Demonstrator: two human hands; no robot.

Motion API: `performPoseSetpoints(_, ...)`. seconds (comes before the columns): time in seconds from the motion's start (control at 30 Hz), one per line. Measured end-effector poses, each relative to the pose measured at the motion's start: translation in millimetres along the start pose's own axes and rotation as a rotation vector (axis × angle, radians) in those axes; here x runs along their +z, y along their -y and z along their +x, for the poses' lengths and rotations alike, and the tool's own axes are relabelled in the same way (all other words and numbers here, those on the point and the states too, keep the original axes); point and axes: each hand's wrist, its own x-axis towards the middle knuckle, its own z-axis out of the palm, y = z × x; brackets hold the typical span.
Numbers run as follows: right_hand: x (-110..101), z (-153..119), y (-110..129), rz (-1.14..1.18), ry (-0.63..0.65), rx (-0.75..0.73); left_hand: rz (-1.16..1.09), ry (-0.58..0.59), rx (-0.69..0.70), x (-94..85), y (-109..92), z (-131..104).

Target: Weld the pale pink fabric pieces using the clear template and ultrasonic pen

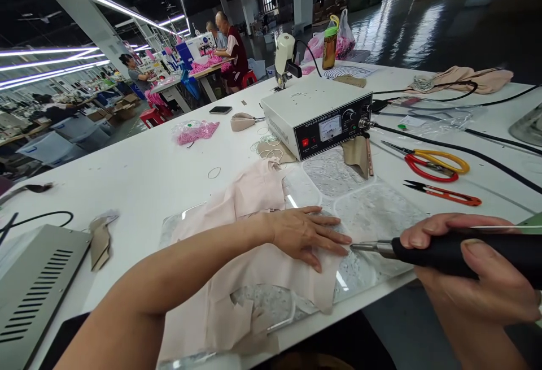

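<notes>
My left hand (pixel 302 234) lies flat with fingers spread on pale pink fabric (pixel 237 277). The fabric is spread in loose, cut-edged pieces over a glossy clear plate (pixel 359 197) with a mottled pattern. My right hand (pixel 478 268) is wrapped round the black handle of an ultrasonic cutter (pixel 436 251). Its thin metal tip points left and ends close beside my left fingertips, at the fabric's right edge; whether it touches the fabric I cannot tell.
Behind the plate stands a control box (pixel 317 116) with a dial. Scissors (pixel 438 164) and orange thread snips (pixel 444 192) lie to the right. A grey vented box (pixel 42 291) sits at left. Farther back are a phone (pixel 221 110), a bottle (pixel 330 48) and people at sewing machines.
</notes>
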Motion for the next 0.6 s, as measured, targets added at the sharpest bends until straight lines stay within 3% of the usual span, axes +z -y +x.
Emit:
performPoseSetpoints(0.4,0.9,-0.7,-2.4,0.007,0.029,-0.025,-0.024,-0.023,0.003,0.2,-0.3,0.0)
performPoseSetpoints(0.6,-2.5,-0.2,-4.0,-0.001,0.103,-0.075,-0.04,-0.046,-0.006,2.0,0.5,0.6)
